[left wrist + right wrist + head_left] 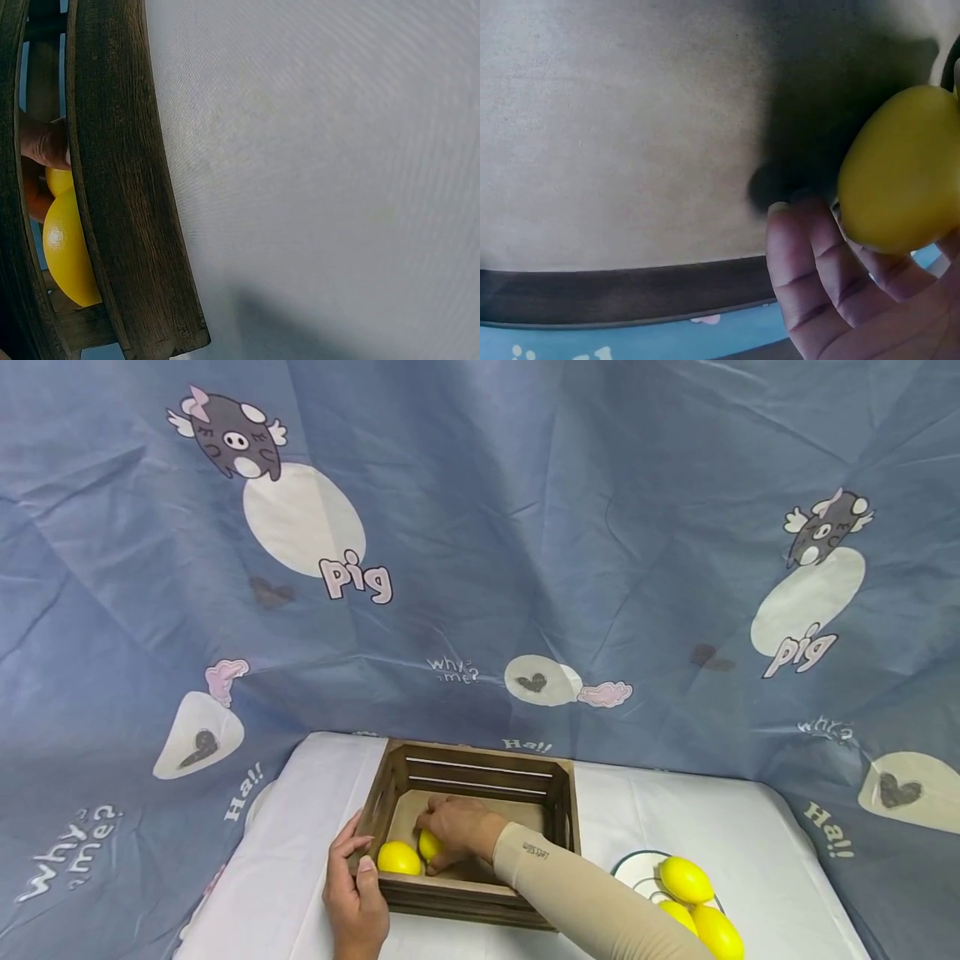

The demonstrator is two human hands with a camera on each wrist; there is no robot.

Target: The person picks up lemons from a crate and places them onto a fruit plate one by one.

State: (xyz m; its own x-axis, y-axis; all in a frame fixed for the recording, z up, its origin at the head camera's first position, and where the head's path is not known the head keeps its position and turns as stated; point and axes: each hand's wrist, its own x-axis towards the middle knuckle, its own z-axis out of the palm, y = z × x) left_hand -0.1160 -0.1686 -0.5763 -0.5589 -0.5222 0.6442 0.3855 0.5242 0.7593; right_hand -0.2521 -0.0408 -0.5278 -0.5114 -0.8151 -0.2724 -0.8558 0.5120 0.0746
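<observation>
A brown slatted wooden crate (450,903) stands on the white-covered table. My left hand (356,893) grips its front left corner, with the thumb near the front rim and the fingers along the left side. Inside the crate my right hand (461,828) holds a yellow lemon (430,845) just above the bottom; the right wrist view has the same lemon (904,172) against the fingers (810,277). Another lemon (399,857) lies in the front left corner of the crate. Through the slats, the left wrist view gives a partial look at a lemon (69,247).
A white plate (637,868) with dark rings stands right of the crate, bearing three lemons (687,880). The right forearm crosses the crate's front right rim and partly hides the plate. A blue printed cloth (480,560) hangs behind and beside the table.
</observation>
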